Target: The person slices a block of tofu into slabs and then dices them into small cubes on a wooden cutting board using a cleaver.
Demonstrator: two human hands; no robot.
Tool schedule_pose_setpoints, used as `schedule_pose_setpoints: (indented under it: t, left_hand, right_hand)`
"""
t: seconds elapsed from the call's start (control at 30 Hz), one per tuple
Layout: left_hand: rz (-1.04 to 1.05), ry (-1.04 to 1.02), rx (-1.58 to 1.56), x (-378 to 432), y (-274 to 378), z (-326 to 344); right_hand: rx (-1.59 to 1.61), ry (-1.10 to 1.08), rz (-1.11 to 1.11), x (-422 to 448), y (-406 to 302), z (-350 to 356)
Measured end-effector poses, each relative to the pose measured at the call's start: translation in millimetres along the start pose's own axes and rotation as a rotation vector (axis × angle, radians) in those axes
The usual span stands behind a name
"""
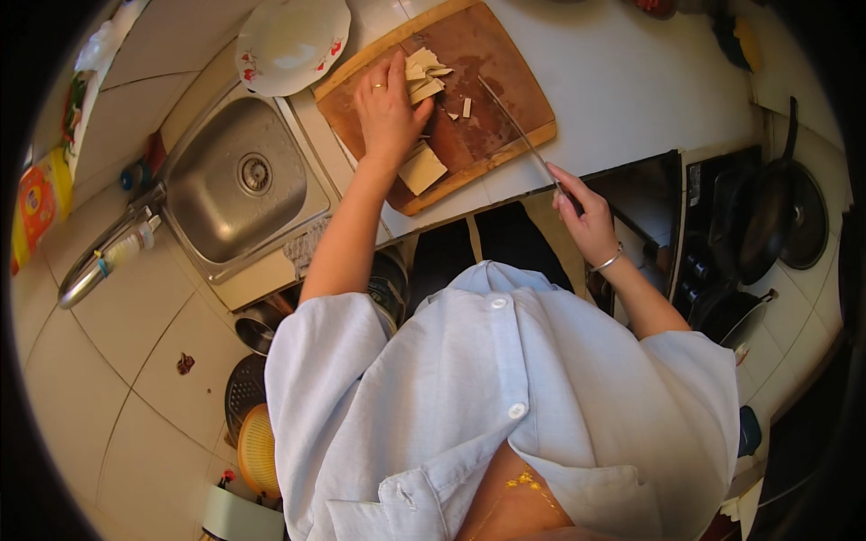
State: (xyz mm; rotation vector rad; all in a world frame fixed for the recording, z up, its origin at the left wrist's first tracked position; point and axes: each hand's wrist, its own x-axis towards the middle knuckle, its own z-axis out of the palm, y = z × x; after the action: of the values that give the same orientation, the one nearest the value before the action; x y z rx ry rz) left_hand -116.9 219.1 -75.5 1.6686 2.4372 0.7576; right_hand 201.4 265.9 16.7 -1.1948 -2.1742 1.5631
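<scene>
My left hand [389,111], a ring on one finger, lies over the left side of a pile of pale strips [426,67] that look like dried tofu. Its fingers and thumb cup the pile's near-left edge. A flat uncut slab [423,169] of the same stuff sits below that hand, at the near edge of the wooden cutting board [504,44]. Two small scraps [467,107] lie right of the pile. My right hand [583,213] grips a kitchen knife [517,128] by its dark handle. The blade reaches over the board's right part, apart from the pile, edge-on to me.
Left of the board is a steel sink [237,176] with a faucet [111,253]. A floral white plate [294,47] stands at the board's upper left. On the right, a frying pan [764,216] and a pot [727,314] are at the black stove. White countertop [629,88] extends right of the board.
</scene>
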Motion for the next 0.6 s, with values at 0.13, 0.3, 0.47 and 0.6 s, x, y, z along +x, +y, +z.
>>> schedule_pose_setpoints:
  t: [0.13,0.3,0.47,0.6]
  left_hand:
    - [-0.098,0.072,0.052,-4.1,13.1,0.3]
    - [0.03,0.134,0.064,7.5,26.1,-12.9]
    - [0.083,-0.095,0.27,41.4,49.0,-13.8]
    - [0.185,-0.188,0.443,59.6,48.9,-3.4]
  right_hand:
    - [0.118,-0.053,0.091,15.9,-5.0,-4.6]
    - [0.151,-0.096,0.102,26.6,-2.0,-17.9]
    - [0.147,-0.141,0.065,35.4,1.9,-32.6]
    - [0.164,-0.152,0.029,39.4,6.9,-43.5]
